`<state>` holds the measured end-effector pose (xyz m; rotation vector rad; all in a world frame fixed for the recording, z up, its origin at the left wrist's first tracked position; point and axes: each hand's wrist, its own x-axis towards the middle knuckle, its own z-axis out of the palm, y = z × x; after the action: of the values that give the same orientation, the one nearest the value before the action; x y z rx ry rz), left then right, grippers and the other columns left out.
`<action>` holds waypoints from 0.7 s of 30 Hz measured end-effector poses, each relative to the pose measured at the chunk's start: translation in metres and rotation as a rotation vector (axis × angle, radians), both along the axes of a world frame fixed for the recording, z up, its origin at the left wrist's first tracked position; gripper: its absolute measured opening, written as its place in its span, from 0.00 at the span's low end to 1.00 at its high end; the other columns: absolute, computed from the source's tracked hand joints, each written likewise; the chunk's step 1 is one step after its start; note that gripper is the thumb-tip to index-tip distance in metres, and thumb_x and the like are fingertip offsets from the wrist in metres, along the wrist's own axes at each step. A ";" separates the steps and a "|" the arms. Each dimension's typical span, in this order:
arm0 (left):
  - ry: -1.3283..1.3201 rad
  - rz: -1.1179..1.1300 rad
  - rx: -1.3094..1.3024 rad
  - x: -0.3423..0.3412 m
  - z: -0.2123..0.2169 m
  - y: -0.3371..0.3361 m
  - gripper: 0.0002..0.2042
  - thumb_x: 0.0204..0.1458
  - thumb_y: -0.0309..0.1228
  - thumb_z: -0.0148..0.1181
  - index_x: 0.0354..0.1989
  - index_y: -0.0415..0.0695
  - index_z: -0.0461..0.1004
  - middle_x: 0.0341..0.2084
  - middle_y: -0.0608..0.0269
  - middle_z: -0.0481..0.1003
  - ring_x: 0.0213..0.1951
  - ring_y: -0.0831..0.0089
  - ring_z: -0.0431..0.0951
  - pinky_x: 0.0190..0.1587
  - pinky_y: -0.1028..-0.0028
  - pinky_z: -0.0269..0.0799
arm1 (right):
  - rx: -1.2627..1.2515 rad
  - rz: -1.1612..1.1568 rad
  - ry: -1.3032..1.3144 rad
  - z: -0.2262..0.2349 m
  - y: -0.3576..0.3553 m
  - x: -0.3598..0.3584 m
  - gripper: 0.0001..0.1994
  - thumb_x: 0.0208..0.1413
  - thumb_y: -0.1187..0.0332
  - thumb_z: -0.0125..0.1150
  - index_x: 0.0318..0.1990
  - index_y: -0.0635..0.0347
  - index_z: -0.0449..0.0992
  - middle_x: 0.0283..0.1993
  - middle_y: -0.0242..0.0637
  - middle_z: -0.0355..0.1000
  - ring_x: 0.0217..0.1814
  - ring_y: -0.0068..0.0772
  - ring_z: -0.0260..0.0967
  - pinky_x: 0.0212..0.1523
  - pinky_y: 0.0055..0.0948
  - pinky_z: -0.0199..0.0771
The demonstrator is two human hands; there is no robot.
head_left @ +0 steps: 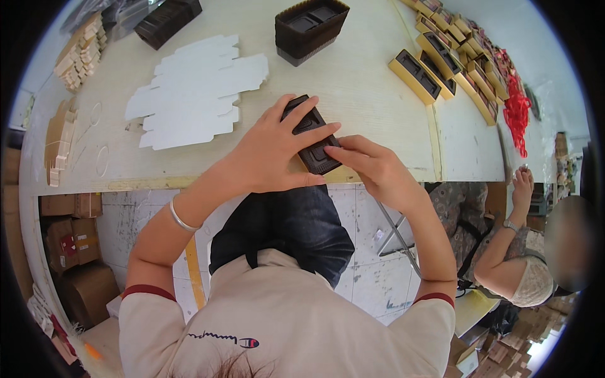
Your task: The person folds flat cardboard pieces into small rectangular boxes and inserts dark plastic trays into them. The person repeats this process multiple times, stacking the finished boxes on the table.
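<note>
While the pale wooden worktable (378, 82) bears the weight, the left hand (277, 151), fingers spread flat, pins the dark brown moulded plastic tray (315, 142) at its near edge; the right hand (372, 167) pinches one end. Steady, even pressure likely seats it best.

Pale wooden table (353, 82) across upper frame; scuffed white tile floor (372, 277) lower centre; brown cardboard boxes (72, 252) stacked at lower left; bright, even light.

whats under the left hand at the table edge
A dark brown plastic tray insert with moulded compartments lies under the left hand, on a gold box whose edge shows below. The right hand touches its near end. The palm covers the tray's middle.
</note>
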<state>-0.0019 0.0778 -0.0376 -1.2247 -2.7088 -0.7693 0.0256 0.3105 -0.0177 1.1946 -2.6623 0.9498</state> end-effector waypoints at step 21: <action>0.155 0.238 -0.009 0.003 0.024 -0.067 0.33 0.45 0.45 0.66 0.60 0.44 0.65 0.61 0.53 0.61 0.66 0.55 0.55 0.69 0.52 0.42 | -0.048 -0.457 0.196 -0.022 0.013 0.023 0.24 0.40 0.67 0.66 0.49 0.64 0.72 0.56 0.54 0.67 0.54 0.56 0.67 0.55 0.45 0.66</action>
<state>0.0013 0.0111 -0.0134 -0.8990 -2.6670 -0.6065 0.0487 0.3235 -0.0395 0.5880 -2.5658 0.7673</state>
